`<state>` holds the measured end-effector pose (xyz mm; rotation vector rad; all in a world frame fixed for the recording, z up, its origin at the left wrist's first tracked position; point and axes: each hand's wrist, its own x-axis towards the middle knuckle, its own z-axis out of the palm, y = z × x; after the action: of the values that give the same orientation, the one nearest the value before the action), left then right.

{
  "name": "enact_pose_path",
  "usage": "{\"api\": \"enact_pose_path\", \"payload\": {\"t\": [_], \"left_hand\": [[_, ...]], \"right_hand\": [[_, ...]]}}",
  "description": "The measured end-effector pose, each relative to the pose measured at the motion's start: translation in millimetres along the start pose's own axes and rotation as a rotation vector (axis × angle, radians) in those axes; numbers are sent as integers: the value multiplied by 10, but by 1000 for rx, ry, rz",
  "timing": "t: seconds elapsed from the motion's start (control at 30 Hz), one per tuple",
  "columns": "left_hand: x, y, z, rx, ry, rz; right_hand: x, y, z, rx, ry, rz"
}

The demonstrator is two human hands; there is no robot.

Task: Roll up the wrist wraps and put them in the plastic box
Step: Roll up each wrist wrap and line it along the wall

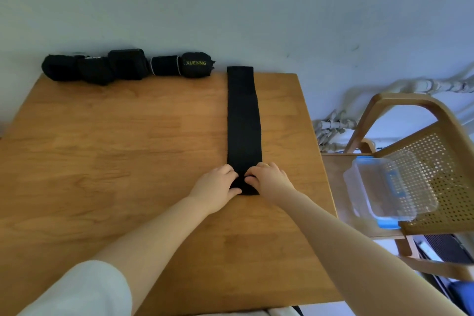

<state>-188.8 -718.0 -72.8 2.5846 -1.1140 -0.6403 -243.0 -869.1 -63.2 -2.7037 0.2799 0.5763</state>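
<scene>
A long black wrist wrap (pixel 243 120) lies flat on the wooden table (pixel 115 151), stretched from the far edge toward me. Its near end is curled into a small roll under my fingers. My left hand (pixel 217 186) and my right hand (pixel 269 179) sit side by side on that end, fingers curled over the roll. A clear plastic box (pixel 392 187) with a blue rim rests open on the chair seat to the right of the table.
Several rolled black wraps (pixel 123 65), one marked XUEYING, line the table's far left edge against the wall. A wooden cane-backed chair (pixel 436 161) stands right of the table. White pipes (pixel 331 128) run along the wall behind it.
</scene>
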Motion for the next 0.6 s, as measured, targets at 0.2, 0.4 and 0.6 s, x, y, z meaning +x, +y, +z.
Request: {"api": "enact_pose_path", "payload": {"t": [0.2, 0.4, 0.6], "left_hand": [[90, -3, -93, -110, 14, -55], [195, -56, -113, -46, 48, -53], [176, -95, -203, -44, 3, 41]], "right_hand": [[47, -27, -56, -12, 190, -15], [-35, 70, 2, -295, 115, -223], [81, 64, -147, -83, 6, -133]]}}
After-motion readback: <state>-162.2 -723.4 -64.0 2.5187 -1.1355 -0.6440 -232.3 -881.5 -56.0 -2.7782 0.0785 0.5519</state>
